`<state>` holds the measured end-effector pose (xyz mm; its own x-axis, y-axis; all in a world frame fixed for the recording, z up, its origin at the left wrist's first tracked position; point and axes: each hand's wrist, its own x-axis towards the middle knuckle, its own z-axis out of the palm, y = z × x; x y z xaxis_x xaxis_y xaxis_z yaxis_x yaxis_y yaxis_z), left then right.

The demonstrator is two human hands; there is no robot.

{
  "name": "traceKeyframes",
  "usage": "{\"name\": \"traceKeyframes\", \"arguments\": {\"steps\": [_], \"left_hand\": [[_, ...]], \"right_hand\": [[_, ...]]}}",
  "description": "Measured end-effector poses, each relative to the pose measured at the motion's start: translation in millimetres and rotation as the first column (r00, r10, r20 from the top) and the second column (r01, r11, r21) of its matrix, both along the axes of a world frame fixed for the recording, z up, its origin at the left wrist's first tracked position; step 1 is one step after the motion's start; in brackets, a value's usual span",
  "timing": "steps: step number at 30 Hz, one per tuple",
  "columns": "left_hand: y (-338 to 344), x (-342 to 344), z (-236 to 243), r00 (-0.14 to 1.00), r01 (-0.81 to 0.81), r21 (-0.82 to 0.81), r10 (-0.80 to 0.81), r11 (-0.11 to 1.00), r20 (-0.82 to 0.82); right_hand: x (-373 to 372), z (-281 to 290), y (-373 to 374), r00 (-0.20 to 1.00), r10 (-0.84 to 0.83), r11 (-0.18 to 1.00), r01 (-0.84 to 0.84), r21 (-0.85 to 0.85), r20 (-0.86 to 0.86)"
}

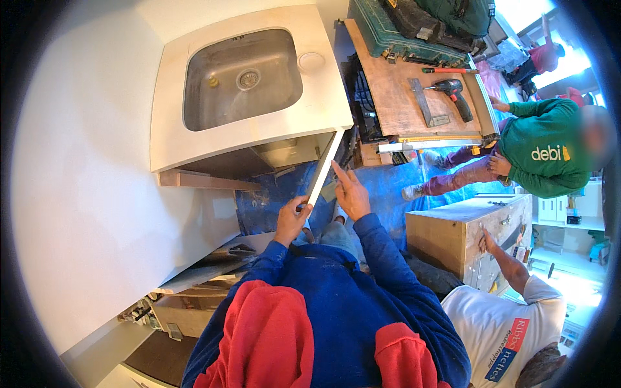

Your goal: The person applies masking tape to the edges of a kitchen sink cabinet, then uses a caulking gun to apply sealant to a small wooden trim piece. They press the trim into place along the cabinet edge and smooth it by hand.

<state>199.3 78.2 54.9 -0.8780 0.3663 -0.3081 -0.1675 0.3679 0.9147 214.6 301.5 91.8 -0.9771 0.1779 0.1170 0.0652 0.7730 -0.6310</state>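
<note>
White panel [324,169] in left hand [291,222]

White lettering [545,153] on green sweatshirt [543,126], print [507,350] (red-blue) on T-shirt [470,320]

The panel [325,169] I hold looks smooth and matt white. The sink [262,107] is dull grey metal with a soft sheen, set in a smooth, pale top [323,87]. My sweater [336,284] is matt blue cloth; red cloth [272,330] lies over it. Creased blue sheeting [275,194] looks like plastic. The desk [396,107] is smooth brown wood, the drill [460,107] mostly dark plastic, the square's blade [420,102] dull metal.
</note>
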Motion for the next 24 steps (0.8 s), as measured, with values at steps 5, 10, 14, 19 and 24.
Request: {"name": "traceKeyframes", "arguments": {"steps": [5, 10, 14, 19, 24], "left_hand": [[-1, -1, -5, 1.000, -0.008, -0.020, 0.008, 1.000, -0.022], [-3, -1, -7, 0.999, 0.002, -0.044, -0.003, 0.999, -0.033], [0, -1, -10, 0.997, -0.054, 0.025, 0.055, 0.998, -0.051], [0, -1, -10, 0.996, -0.050, 0.005, 0.050, 0.999, -0.069], [2, -1, -2, 0.997, -0.061, 0.032, 0.063, 0.998, -0.043]], "right_hand": [[-5, -1, 5, 0.982, 0.112, 0.979, -0.136, 0.150, 0.154], [-2, -9, 6, 0.978, 0.111, 0.963, -0.149, 0.225, 0.176], [0, -7, 7, 0.982, 0.146, 0.961, -0.169, 0.219, 0.117], [4, -2, 6, 0.976, 0.162, 0.956, -0.191, 0.223, 0.143], [10, -14, 16, 0.974, 0.220, 0.972, -0.224, 0.076, 0.057]]}}
